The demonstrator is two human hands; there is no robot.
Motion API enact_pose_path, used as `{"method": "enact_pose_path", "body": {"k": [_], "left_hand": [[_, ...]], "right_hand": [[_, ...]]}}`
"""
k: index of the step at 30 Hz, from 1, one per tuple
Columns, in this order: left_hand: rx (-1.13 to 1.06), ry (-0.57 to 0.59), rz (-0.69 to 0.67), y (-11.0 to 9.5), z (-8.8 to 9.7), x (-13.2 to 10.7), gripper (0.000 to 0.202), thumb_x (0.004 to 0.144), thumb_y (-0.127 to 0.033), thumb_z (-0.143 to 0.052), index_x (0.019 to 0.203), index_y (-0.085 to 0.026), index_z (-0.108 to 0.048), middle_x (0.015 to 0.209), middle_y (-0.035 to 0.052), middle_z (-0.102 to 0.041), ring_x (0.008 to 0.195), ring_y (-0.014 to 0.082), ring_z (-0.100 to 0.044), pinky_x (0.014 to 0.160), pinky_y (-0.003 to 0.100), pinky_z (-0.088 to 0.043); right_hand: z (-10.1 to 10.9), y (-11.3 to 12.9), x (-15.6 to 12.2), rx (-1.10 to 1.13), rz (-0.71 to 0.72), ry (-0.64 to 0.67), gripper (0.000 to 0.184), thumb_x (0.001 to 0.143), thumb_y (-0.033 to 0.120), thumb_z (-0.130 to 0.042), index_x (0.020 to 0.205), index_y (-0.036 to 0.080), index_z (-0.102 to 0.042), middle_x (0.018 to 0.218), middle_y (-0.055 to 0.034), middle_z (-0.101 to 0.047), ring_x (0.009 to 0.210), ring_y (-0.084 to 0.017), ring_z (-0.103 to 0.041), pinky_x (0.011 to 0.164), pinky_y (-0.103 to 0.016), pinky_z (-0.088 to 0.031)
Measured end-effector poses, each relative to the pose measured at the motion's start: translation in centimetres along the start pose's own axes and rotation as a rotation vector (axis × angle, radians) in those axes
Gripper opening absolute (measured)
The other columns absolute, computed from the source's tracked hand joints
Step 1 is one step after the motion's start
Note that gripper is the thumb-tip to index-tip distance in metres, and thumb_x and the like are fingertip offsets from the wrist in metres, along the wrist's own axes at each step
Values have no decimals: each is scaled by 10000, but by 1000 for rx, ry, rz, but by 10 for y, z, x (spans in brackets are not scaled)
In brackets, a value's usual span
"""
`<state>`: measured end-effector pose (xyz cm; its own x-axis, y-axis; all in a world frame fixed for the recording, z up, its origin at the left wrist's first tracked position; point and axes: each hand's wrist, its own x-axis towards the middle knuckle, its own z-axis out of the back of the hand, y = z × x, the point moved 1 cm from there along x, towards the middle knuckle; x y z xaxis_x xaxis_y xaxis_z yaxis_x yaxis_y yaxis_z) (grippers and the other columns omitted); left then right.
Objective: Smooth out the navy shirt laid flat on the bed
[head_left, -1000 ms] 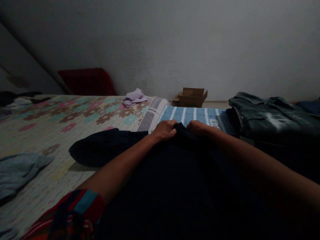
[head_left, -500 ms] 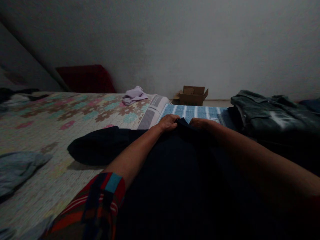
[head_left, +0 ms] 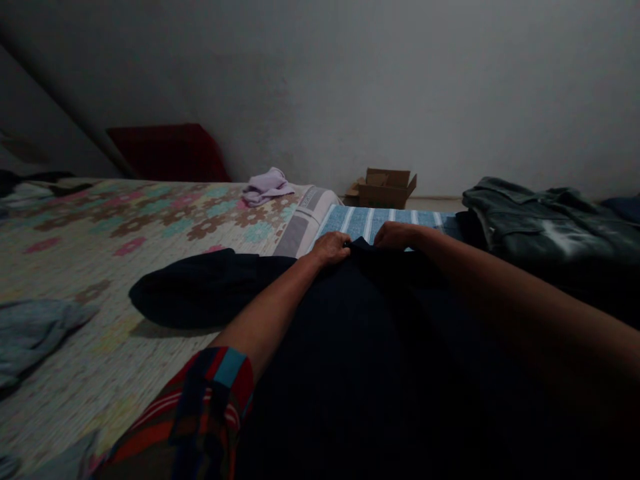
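Note:
A dark navy jacket (head_left: 345,347) lies spread before me, its lower part lost in shadow. One sleeve (head_left: 195,290) stretches out to the left over the bedding. At the far edge, by the collar, my left hand (head_left: 331,249) is closed on the cloth, thumb and fingers pinching it. A short way to the right, my right hand (head_left: 396,236) has its fingers curled down onto the same edge; its fingertips are hidden. A small peak of collar cloth (head_left: 361,244) stands up between the two hands.
Folded dark denim clothes (head_left: 550,223) are stacked at right. A lilac cloth (head_left: 269,187) lies on the flowered bedcover (head_left: 165,213); a grey garment (head_left: 37,333) is at left. Beyond the blue striped cloth (head_left: 350,217), an open cardboard box (head_left: 385,193) sits by the wall.
My right hand has risen slightly along the collar edge, and my left hand has shifted a little left. The gap between them is wider. The view has moved slightly.

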<state>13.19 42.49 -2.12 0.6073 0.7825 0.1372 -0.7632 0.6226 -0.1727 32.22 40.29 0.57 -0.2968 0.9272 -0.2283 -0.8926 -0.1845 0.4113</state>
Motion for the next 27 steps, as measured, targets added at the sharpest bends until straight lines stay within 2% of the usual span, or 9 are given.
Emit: {"method": "enact_pose_path", "body": {"k": [3,5,8,11,14,17,20,23,27], "left_hand": [[69,-13,7,-4,0,-4,223,753,-231,-547,934,-206,-674,820,33,-670,778,203,-605,653,280,-437],[125,-46,20,-11,2,-10,202,762,-227,-551,923,-176,-663,859,71,-656,835,241,-591,681,318,-441],[222,-145,46,-30,4,-22,175,780,-142,-511,902,-115,-633,936,147,-615,951,296,-540,757,391,-421],[350,-224,-44,-54,1,-37,182,781,-64,-453,872,-106,-605,909,151,-592,929,293,-520,734,397,-415],[383,-196,-137,-68,-9,-48,152,789,-85,-464,872,-124,-585,892,117,-583,882,266,-515,695,364,-422],[333,-142,-39,-70,-19,-54,145,847,-152,-442,899,-136,-576,915,98,-580,872,237,-519,711,342,-429],[290,-123,27,-67,-25,-56,176,884,-239,-438,977,-160,-565,973,85,-576,913,226,-522,754,335,-430],[248,-110,59,-68,-27,-58,233,886,-308,-462,1074,-189,-533,1056,80,-558,998,231,-503,816,345,-413],[202,-60,101,-73,-29,-60,337,896,-399,-433,1153,-190,-494,1150,99,-528,1087,257,-471,877,387,-383]], "right_hand": [[10,-1,-9,-10,-25,46,199,760,328,-619,672,154,-657,614,-36,-597,549,-120,-516,521,-244,-379],[17,-3,-18,-3,-47,64,286,781,401,-593,651,150,-636,626,-37,-583,530,-112,-482,507,-250,-358],[24,-11,-32,32,-86,57,377,797,494,-552,645,154,-615,627,-29,-553,534,-107,-457,518,-257,-342],[25,-20,-42,56,-94,45,394,785,498,-564,580,161,-566,582,-13,-503,509,-96,-413,496,-257,-311],[22,-25,-49,108,-90,39,407,762,506,-579,543,167,-531,545,-2,-467,482,-89,-369,460,-258,-279],[22,-25,-56,170,-80,53,397,741,526,-588,576,165,-571,549,-6,-485,492,-100,-391,452,-258,-287],[23,-26,-59,140,-99,77,387,714,535,-609,619,161,-617,581,-18,-534,513,-109,-434,459,-256,-310],[23,-29,-58,86,-138,96,332,679,489,-654,642,159,-638,599,-17,-565,518,-113,-460,468,-253,-326],[19,-31,-53,-51,-138,36,90,603,231,-709,629,179,-641,591,-7,-589,537,-133,-512,495,-255,-355]]}}
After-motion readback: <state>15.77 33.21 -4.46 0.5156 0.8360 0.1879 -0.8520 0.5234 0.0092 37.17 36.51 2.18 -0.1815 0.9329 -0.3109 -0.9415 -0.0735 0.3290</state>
